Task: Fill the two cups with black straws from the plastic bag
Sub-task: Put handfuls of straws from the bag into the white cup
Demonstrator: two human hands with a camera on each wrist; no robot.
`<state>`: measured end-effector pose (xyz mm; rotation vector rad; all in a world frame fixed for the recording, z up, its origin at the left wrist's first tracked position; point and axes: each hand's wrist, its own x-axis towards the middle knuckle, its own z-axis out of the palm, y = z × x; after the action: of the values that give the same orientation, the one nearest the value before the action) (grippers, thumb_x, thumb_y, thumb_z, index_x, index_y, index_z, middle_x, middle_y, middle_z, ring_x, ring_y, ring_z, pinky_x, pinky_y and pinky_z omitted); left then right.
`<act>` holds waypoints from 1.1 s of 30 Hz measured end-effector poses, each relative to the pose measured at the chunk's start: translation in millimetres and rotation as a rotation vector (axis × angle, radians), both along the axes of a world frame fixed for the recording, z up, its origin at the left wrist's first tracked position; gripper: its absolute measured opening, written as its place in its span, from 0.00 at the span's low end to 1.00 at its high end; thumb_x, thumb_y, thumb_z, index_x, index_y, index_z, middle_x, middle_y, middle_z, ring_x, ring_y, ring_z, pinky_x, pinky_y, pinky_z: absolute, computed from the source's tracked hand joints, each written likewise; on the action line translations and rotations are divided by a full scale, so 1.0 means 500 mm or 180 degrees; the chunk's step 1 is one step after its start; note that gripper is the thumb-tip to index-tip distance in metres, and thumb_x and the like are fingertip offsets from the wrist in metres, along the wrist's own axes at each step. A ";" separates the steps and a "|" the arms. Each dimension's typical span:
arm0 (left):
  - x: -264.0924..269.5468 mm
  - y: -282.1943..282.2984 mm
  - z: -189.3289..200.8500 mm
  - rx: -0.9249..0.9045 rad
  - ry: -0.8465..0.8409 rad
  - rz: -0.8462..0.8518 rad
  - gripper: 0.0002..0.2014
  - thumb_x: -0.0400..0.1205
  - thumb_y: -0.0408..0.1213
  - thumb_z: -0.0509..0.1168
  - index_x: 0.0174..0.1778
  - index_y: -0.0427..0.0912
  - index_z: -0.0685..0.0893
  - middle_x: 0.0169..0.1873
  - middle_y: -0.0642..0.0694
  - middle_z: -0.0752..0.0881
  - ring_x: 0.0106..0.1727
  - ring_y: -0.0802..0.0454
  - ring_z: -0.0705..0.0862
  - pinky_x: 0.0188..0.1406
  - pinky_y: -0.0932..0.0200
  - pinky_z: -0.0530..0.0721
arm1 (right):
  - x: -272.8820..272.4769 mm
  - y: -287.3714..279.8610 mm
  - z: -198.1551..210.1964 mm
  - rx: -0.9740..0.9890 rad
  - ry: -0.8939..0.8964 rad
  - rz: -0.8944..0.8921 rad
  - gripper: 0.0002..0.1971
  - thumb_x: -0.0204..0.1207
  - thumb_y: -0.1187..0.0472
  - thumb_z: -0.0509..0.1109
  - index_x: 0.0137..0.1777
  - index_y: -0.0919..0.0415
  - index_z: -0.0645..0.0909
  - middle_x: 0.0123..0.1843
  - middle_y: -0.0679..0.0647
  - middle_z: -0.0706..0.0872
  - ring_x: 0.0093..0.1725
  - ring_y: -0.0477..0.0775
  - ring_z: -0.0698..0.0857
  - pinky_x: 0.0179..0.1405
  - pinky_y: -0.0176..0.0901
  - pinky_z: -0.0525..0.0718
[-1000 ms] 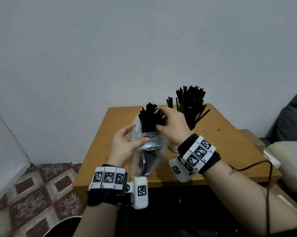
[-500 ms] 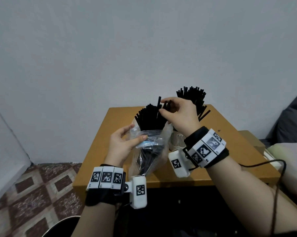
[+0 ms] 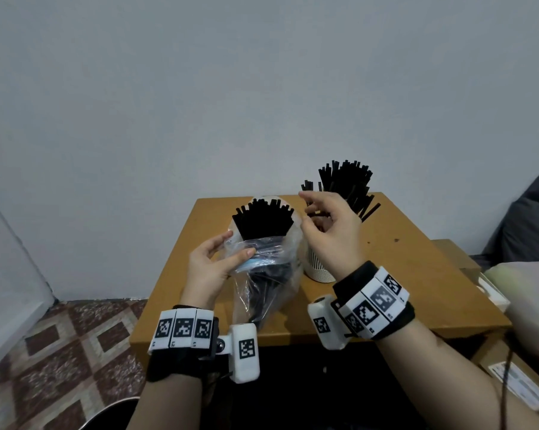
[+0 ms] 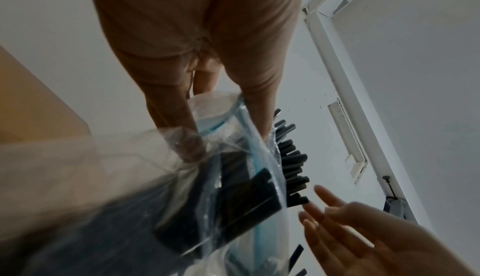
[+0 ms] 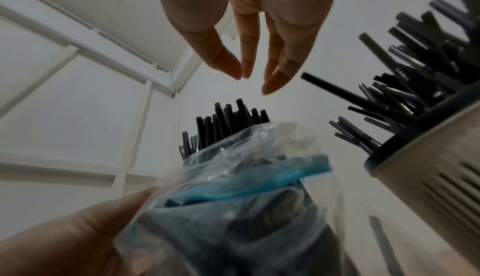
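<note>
1. Straws (image 3: 263, 220) stand bunched in a clear plastic bag (image 3: 263, 283) with a blue zip strip, their black tips fanning out above its mouth; the bag is held upright over the near part of the wooden bench (image 3: 417, 274).
2. The left hand (image 3: 211, 268) pinches the bag just below its mouth, thumb on the front, fingers behind.
3. The right hand (image 3: 333, 226) hovers beside the straw tips with fingers loosely spread and nothing between them, as the right wrist view confirms.
4. A white ribbed cup (image 3: 319, 265) stands just behind the bag and holds a few straws. Behind the right hand a denser bunch (image 3: 345, 184) rises, probably from the second cup; that cup's body is hidden in the head view.
5. Judged step: between transfers, with the nearer cup being filled.
6. Next, the right hand needs to close on a few tips, draw them straight up clear of the plastic, and drop them into the ribbed cup while the left keeps the bag steady.
</note>
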<state>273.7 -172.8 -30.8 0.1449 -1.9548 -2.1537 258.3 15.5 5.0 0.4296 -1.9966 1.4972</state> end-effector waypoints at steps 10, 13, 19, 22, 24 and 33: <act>-0.007 -0.036 0.003 -0.0192 0.0211 -0.0218 0.29 0.56 0.39 0.80 0.54 0.52 0.82 0.55 0.54 0.83 0.64 0.49 0.82 0.58 0.45 0.87 | -0.009 -0.041 -0.011 0.0867 -0.0888 -0.0069 0.37 0.73 0.58 0.76 0.80 0.57 0.62 0.54 0.48 0.81 0.46 0.41 0.80 0.47 0.30 0.80; -0.005 -0.043 -0.002 -0.0302 0.0298 -0.0354 0.27 0.59 0.36 0.80 0.53 0.53 0.82 0.52 0.60 0.83 0.60 0.60 0.81 0.58 0.52 0.86 | -0.016 -0.054 -0.008 0.1044 -0.1065 -0.0059 0.38 0.71 0.54 0.77 0.79 0.57 0.64 0.55 0.51 0.78 0.52 0.49 0.80 0.52 0.38 0.77; -0.002 -0.045 -0.009 -0.0459 0.0340 -0.0625 0.27 0.67 0.25 0.77 0.54 0.56 0.78 0.50 0.66 0.80 0.51 0.73 0.80 0.54 0.68 0.83 | -0.026 -0.065 -0.014 0.1190 -0.1078 0.0041 0.26 0.69 0.49 0.77 0.67 0.53 0.79 0.53 0.49 0.76 0.52 0.47 0.75 0.52 0.39 0.73; -0.001 -0.049 -0.006 -0.0423 0.0267 -0.0619 0.28 0.62 0.30 0.79 0.53 0.57 0.78 0.53 0.63 0.81 0.62 0.59 0.79 0.68 0.50 0.79 | -0.035 -0.060 -0.016 0.1209 -0.0923 -0.0110 0.20 0.71 0.50 0.76 0.61 0.56 0.82 0.49 0.49 0.77 0.49 0.46 0.75 0.43 0.32 0.71; -0.002 -0.048 -0.005 -0.0344 0.0252 -0.0609 0.28 0.58 0.34 0.79 0.53 0.56 0.79 0.53 0.61 0.82 0.66 0.53 0.79 0.69 0.46 0.79 | -0.038 -0.055 -0.017 0.1190 -0.0743 -0.0226 0.15 0.72 0.52 0.76 0.56 0.57 0.83 0.47 0.49 0.77 0.45 0.45 0.75 0.37 0.24 0.68; -0.008 -0.029 -0.011 -0.0001 0.0116 -0.0400 0.33 0.50 0.42 0.82 0.53 0.52 0.83 0.59 0.48 0.85 0.65 0.45 0.83 0.65 0.38 0.82 | -0.026 -0.047 -0.021 0.0376 -0.0144 -0.0078 0.05 0.77 0.54 0.72 0.44 0.52 0.80 0.39 0.43 0.84 0.39 0.38 0.82 0.37 0.27 0.76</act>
<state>269.9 -187.4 -36.5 -0.0179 -1.9935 -2.2162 245.2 -8.0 -5.7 0.4216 -2.1257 1.3903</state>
